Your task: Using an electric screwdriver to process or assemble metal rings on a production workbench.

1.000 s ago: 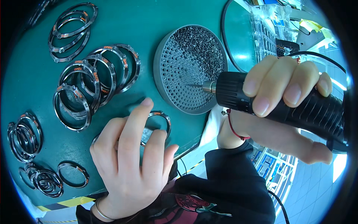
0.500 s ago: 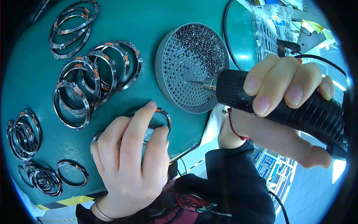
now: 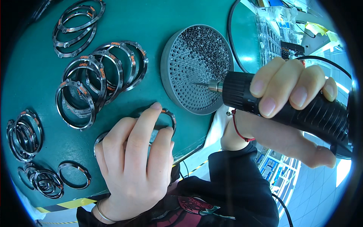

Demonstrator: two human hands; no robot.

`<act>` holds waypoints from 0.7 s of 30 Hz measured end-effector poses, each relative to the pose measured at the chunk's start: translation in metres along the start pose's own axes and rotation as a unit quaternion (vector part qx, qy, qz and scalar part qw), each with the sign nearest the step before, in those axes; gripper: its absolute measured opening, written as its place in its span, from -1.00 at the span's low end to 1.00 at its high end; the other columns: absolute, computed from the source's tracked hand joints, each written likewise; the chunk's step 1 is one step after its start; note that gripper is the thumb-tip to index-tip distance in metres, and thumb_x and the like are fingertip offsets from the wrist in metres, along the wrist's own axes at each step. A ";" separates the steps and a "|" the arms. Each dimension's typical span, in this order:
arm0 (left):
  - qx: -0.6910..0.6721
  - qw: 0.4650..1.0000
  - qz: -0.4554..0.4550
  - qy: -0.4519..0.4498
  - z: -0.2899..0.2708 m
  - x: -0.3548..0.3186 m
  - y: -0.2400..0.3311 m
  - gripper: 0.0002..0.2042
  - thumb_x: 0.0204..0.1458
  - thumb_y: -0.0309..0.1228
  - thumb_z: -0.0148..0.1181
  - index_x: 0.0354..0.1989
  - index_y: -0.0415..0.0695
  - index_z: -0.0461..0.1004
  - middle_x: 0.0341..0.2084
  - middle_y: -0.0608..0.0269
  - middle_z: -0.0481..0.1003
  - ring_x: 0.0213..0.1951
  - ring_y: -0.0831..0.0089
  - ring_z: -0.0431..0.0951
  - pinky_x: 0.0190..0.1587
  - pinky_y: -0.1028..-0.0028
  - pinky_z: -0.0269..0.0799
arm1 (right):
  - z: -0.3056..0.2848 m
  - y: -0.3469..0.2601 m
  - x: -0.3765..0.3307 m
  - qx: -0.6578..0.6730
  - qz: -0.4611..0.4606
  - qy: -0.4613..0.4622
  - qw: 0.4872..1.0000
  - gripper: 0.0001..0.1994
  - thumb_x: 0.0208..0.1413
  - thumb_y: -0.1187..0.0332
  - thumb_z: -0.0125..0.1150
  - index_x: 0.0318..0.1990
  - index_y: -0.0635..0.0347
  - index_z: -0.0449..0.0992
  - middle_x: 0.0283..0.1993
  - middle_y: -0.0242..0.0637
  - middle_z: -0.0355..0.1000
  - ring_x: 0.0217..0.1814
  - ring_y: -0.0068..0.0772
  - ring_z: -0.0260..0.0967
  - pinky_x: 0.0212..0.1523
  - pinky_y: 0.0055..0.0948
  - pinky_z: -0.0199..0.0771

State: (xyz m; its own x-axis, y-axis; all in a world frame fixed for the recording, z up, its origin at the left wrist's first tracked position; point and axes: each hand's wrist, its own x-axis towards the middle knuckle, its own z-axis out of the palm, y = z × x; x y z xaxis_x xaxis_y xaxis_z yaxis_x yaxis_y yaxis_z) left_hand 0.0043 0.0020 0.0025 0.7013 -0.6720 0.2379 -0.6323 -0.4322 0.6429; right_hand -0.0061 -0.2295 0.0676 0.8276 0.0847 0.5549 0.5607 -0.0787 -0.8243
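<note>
A black electric screwdriver [image 3: 238, 89] is gripped in my right hand [image 3: 295, 90], its fingers wrapped over the ribbed body. The thin bit points left over a round grey screw tray [image 3: 166, 75] full of small holes; whether its tip touches a screw I cannot tell. Tiny dark screws [image 3: 206, 45] are heaped along the tray's far right side. My left hand [image 3: 134, 162] is curled over a metal ring with orange lettering [image 3: 173, 120] on the table, hiding much of it. Another dark ring edge [image 3: 98, 142] shows at that hand's left side.
Several more metal rings [image 3: 92, 90] lie in overlapping piles on the green table [image 3: 151, 15], with others at the far left and near left [image 3: 73, 176]. A black cable [image 3: 230, 34] runs behind the tray. Clear plastic trays [image 3: 266, 45] stand at right. Yellow-black tape [image 3: 75, 204] marks the near edge.
The tray and rings sit slightly further right in the picture. The screwdriver has shifted a little right too, with its bit still over the holes. Both hands keep their hold.
</note>
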 end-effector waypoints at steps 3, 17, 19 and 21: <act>-0.007 1.000 0.000 -0.004 -0.002 0.000 0.001 -0.81 -0.14 -0.46 0.26 -0.31 -0.18 0.51 -0.02 0.06 0.46 -0.13 0.09 0.40 -0.08 0.21 0.29 | -0.005 -0.012 0.000 0.010 0.006 0.003 1.000 -0.16 -0.10 -0.36 0.20 0.02 0.33 0.33 -0.26 -0.22 0.34 -0.46 -0.31 0.39 -0.48 -0.30 0.32; 0.000 1.000 -0.003 -0.002 -0.002 0.000 0.001 -0.80 -0.16 -0.46 0.27 -0.30 -0.17 0.50 -0.01 0.08 0.46 -0.13 0.11 0.40 -0.08 0.22 0.30 | 0.005 0.006 -0.001 0.011 -0.023 0.025 0.999 -0.20 -0.07 -0.29 0.22 0.00 0.35 0.30 -0.27 -0.22 0.34 -0.47 -0.32 0.39 -0.47 -0.32 0.33; -0.002 1.000 -0.003 -0.002 -0.002 0.000 0.000 -0.80 -0.16 -0.46 0.28 -0.30 -0.17 0.50 -0.01 0.09 0.46 -0.14 0.12 0.40 -0.08 0.23 0.30 | 0.009 0.004 -0.001 0.000 -0.029 0.038 0.999 -0.24 -0.06 -0.26 0.24 -0.03 0.36 0.30 -0.29 -0.24 0.34 -0.47 -0.34 0.39 -0.47 -0.34 0.33; -0.007 1.000 -0.003 -0.002 -0.002 0.000 0.000 -0.80 -0.16 -0.46 0.28 -0.31 -0.16 0.51 -0.01 0.10 0.46 -0.14 0.13 0.40 -0.09 0.23 0.30 | 0.016 -0.003 -0.002 0.036 -0.037 0.080 0.995 -0.29 -0.04 -0.21 0.26 -0.08 0.33 0.29 -0.31 -0.26 0.33 -0.51 -0.38 0.38 -0.49 -0.37 0.33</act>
State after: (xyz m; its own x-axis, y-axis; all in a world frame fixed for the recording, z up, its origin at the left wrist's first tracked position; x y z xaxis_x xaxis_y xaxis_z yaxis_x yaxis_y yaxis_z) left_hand 0.0047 0.0034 0.0043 0.7033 -0.6721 0.2317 -0.6236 -0.4267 0.6550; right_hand -0.0101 -0.2138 0.0675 0.7805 -0.0717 0.6211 0.6222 -0.0071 -0.7828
